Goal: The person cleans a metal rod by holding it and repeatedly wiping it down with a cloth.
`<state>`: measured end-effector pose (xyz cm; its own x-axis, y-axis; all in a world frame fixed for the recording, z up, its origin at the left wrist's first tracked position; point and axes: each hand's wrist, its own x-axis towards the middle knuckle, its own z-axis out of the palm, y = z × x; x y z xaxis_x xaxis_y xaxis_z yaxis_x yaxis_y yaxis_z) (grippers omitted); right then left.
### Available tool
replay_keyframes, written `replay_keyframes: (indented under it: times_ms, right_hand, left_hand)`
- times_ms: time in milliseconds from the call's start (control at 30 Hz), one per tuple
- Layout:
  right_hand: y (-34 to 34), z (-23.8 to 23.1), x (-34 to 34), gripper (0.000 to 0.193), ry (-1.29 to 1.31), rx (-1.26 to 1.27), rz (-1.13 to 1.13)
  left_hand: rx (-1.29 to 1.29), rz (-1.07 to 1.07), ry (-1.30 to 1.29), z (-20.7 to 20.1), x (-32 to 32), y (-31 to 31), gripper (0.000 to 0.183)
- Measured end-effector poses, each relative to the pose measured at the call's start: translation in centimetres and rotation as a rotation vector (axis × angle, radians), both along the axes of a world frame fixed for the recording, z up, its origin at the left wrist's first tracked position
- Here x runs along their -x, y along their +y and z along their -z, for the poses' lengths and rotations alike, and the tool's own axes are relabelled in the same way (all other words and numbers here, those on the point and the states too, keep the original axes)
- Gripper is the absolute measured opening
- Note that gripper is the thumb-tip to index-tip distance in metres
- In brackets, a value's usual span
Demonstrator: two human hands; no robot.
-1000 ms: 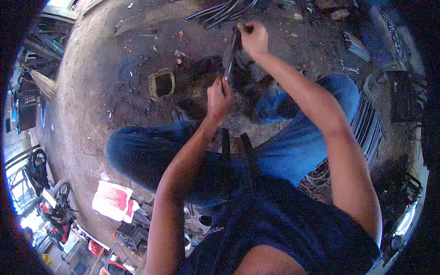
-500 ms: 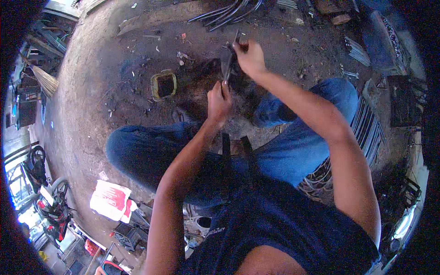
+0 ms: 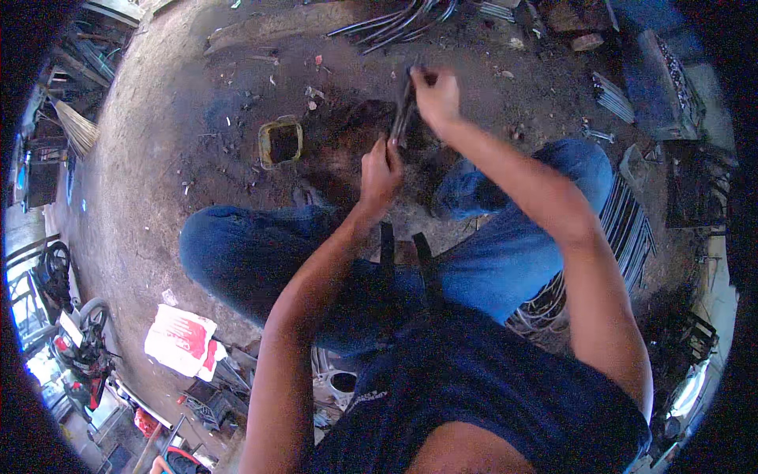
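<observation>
In front of my bent knees, a long dark piece (image 3: 402,118), narrow and blurred, slants between my two hands. My left hand (image 3: 380,175) is closed, pinching its near end between thumb and fingers. Farther out and to the right, my right hand (image 3: 439,101) is closed at the far end, where a thin dark tip sticks out beyond the fingers. Whether that tip belongs to the same piece or to a second thin bar, I cannot tell. Both hands are above the dark, dirty floor.
A yellowish square container (image 3: 281,142) with dark contents stands left of my hands. Bent dark rods (image 3: 403,28) lie ahead; a bundle of straight rods (image 3: 628,225) is beside my right knee. A broom (image 3: 76,129), a white and red bag (image 3: 181,340) and a motorbike (image 3: 83,355) are at left.
The dark piece has turned and looks narrower now, lying closer to my right hand. My right hand has shifted slightly right; my left hand stays nearly in place.
</observation>
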<state>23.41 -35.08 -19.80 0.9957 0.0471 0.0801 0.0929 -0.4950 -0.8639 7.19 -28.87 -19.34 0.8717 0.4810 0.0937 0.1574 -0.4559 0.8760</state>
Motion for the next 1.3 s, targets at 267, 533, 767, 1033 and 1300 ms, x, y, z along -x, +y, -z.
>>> replay_keyframes:
  times_ms: [267, 533, 767, 1033, 1300]
  right_hand:
    - [0.9, -2.7, 1.0, 0.041, 0.014, 0.051, 0.015]
    - [1.8, -1.9, 2.9, 0.031, 0.039, -0.070, -0.250]
    - [1.7, -2.9, 0.7, 0.030, -0.171, 0.072, -0.294]
    - [0.7, -3.2, 1.5, 0.016, -0.416, 0.271, -0.524]
    - [-0.3, -3.5, 1.1, 0.013, -0.496, 0.172, -0.563]
  left_hand:
    - [-0.032, -0.059, -0.010, -0.6, -0.7, 1.0, 0.025]
    - [-0.045, -0.032, -0.036, 0.5, -2.6, 4.2, 0.032]
    - [0.340, -0.045, -0.008, 1.6, -1.8, 5.3, 0.040]
    - [0.034, 0.018, 0.041, -0.3, -2.5, 4.2, 0.035]
    - [0.068, 0.042, 0.075, -0.6, -2.0, 3.9, 0.034]
